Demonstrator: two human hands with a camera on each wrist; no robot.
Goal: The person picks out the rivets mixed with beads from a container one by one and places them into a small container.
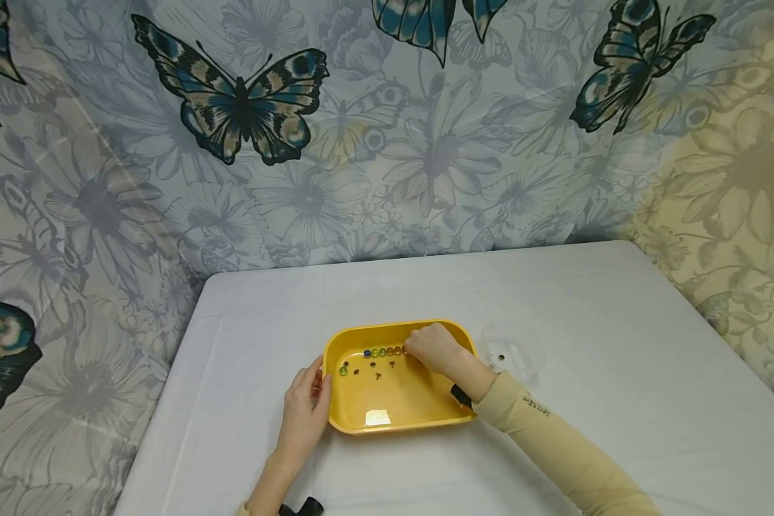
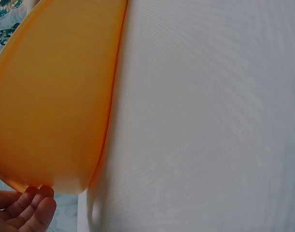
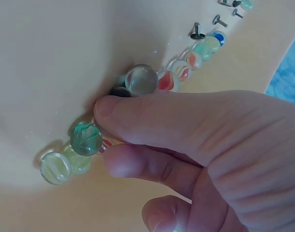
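A yellow tray (image 1: 400,416) stands on the white table, with a row of glass marbles (image 1: 383,352) along its far side. My left hand (image 1: 306,408) holds the tray's left end; its fingers (image 2: 38,212) touch the outer wall in the left wrist view. Over the far right of the tray, my right hand (image 1: 438,351) reaches in among the marbles. In the right wrist view its thumb and a finger pinch around a mostly hidden red-streaked marble (image 3: 105,146). A clear marble (image 3: 141,80) lies beyond the thumb, a green one (image 3: 86,138) beside the fingertips.
Small metal tack-like pieces (image 3: 197,32) are scattered in the tray near the row. A transparent container (image 1: 522,355) sits right of the tray, near a small dark piece (image 1: 501,357). A butterfly-patterned cloth (image 1: 426,179) hangs behind the white-covered table (image 1: 264,308).
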